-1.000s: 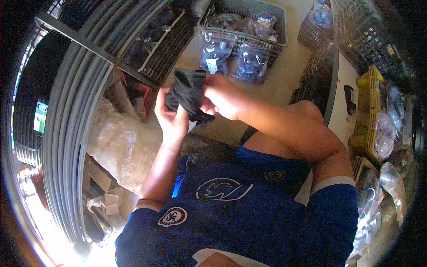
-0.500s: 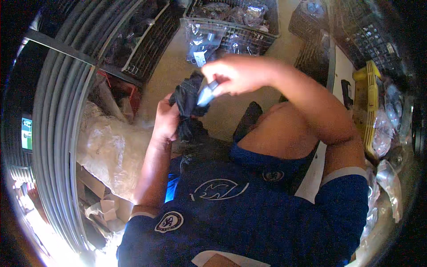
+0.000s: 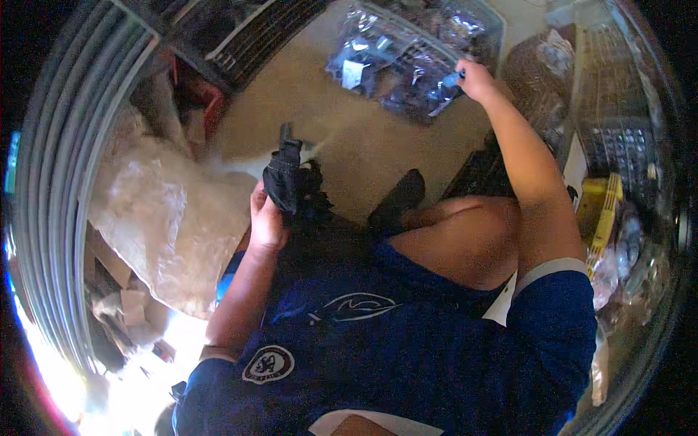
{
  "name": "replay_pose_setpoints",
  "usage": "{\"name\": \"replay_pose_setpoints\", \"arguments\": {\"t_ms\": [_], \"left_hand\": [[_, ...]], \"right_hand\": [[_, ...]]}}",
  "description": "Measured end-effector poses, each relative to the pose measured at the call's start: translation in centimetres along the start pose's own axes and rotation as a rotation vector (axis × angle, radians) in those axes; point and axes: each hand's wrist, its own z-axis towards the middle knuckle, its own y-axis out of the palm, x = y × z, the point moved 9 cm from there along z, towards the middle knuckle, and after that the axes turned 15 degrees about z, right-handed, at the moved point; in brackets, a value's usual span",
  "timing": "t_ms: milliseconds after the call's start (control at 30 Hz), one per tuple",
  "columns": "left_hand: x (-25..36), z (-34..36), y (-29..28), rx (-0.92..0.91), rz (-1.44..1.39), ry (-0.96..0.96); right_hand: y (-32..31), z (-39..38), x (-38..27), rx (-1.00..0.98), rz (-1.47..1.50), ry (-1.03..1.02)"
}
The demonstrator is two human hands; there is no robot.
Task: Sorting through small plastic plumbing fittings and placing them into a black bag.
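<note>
My left hand (image 3: 267, 221) is closed around a black cloth bundle (image 3: 283, 178) with a pale line of stitching, held upright in front of my lap. A short dark grey piece (image 3: 286, 132) sticks up from its top, and loose black folds hang on its right side. Far from it, my right arm reaches out and my right hand (image 3: 478, 81) is closed on a small blue-grey object (image 3: 452, 79); its exact kind is unclear. That hand is over the near right side of a crate (image 3: 502, 29) holding clear plastic bags (image 3: 363, 54) of dark parts.
Grey ribbed rails (image 3: 62, 196) curve along the left, beside a large translucent plastic sack (image 3: 156, 211). A red object (image 3: 211, 109) stands behind the sack. On the right are a yellow crate (image 3: 605, 218), more plastic bags (image 3: 625, 269) and dark crates (image 3: 618, 149).
My right hand has moved from the black cloth bundle out to the far right, over the crate, with the small blue-grey object. My left hand still holds the bundle. The view has shifted somewhat.
</note>
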Motion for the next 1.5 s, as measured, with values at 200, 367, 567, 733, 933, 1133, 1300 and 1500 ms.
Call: {"name": "replay_pose_setpoints", "arguments": {"t_ms": [200,367,567,733,933,1133,1300,1500], "left_hand": [[-0.9,-0.6,-2.2,0.119,-0.279,-0.032],[-1.7,0.6,-3.2,0.054,-0.252,0.039],[-2.7,0.6,-4.7,0.01,0.09,0.09],[0.0,1.2,-2.5,-0.117,-0.234,0.187],[5.7,1.4,1.0,0.039,-0.175,0.32],[7.5,2.6,9.3,-0.074,-0.183,0.244],[9.2,2.4,14.3,-0.157,0.144,0.385],[12.5,3.1,12.7,0.078,0.395,0.467]], "right_hand": [[10.8,-0.8,-15.1,-0.158,0.046,-0.23],[30.6,-10.3,-28.9,-0.574,0.1,-0.331],[38.0,-15.7,-27.9,-0.618,0.267,-0.226],[35.0,-10.1,-27.0,-0.72,0.004,-0.395],[10.1,-9.6,-30.5,-0.622,0.129,-0.554],[-5.5,-19.0,-33.8,-0.373,0.485,-0.554],[-6.3,-20.5,-33.3,-0.117,0.292,-0.588],[-8.1,-19.0,-32.5,-0.166,0.648,-0.521]]}}
